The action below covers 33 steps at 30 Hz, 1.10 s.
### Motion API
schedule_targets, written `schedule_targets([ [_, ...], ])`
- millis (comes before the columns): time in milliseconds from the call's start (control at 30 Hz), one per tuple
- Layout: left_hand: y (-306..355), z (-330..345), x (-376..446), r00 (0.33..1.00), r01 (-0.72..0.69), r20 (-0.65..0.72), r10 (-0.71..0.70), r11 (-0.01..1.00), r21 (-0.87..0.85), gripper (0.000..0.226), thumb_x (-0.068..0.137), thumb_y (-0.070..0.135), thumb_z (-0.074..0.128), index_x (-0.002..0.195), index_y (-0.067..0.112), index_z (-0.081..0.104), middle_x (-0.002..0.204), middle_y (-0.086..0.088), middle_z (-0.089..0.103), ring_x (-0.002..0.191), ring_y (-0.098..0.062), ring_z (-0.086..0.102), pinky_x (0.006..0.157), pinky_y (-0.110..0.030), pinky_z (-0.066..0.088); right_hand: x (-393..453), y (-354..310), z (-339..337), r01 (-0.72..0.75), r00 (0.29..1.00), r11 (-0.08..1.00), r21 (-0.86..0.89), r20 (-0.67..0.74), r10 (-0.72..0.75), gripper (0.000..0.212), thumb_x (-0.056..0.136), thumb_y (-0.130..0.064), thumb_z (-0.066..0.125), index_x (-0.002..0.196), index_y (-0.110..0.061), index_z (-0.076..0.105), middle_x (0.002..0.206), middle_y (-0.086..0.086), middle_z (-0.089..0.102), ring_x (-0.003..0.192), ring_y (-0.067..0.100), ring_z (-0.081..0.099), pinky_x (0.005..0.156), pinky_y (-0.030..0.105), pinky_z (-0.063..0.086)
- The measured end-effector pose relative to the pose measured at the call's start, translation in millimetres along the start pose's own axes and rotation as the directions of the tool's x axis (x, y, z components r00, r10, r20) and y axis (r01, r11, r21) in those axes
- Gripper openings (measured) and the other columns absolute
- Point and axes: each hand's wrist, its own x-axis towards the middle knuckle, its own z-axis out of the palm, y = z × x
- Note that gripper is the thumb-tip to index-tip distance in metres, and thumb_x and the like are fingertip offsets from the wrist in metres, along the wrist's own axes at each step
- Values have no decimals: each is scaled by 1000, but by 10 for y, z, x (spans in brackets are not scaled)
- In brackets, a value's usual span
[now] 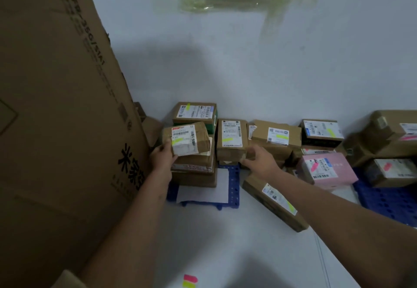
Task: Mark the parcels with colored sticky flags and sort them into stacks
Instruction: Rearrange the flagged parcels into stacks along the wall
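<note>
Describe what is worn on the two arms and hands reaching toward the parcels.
Nothing is worn that shows. The left hand and right hand are bare, with no gloves, rings or watch visible. Both forearms are uncovered to the frame edge, with no sleeve in view.

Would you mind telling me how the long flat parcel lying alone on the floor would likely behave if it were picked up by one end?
The long flat parcel is cardboard, so it probably stays stiff rather than drooping. Being elongated, it may swing or tilt if gripped at one end, so holding it near the middle seems safer. Its flat faces make rolling unlikely.
</note>
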Motion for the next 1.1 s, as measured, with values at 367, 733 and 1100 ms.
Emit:
schedule_targets([
  [367,67,42,-12,998,-30,-43,42,967,251,56,101,34,46,152,31,25,145,-10,42,112,-27,55,85,-41,54,-3,-43,132,-8,999,1000,-2,45,8,51,90,-23,68,137,-18,48,135,6,53,121,22,53,101,37,47],
  [733,104,353,-215,909,-386,57,413,781,491,44,97,11,51,137,27,49,152,2,30,134,-24,42,106,-45,45,-3,144,22,-28,999,999,37,32,27,48,91,-23,67,135,-13,50,137,7,51,119,21,53,93,28,43],
  [1100,-78,1590,-670,790,-608,439,428,639,471,35,97,6,53,128,22,57,147,8,33,131,-11,41,101,-20,43,107,776,-705,-211,973,936,282,-32,229,48,92,-22,66,136,-14,50,137,4,54,124,23,51,93,30,41],
])
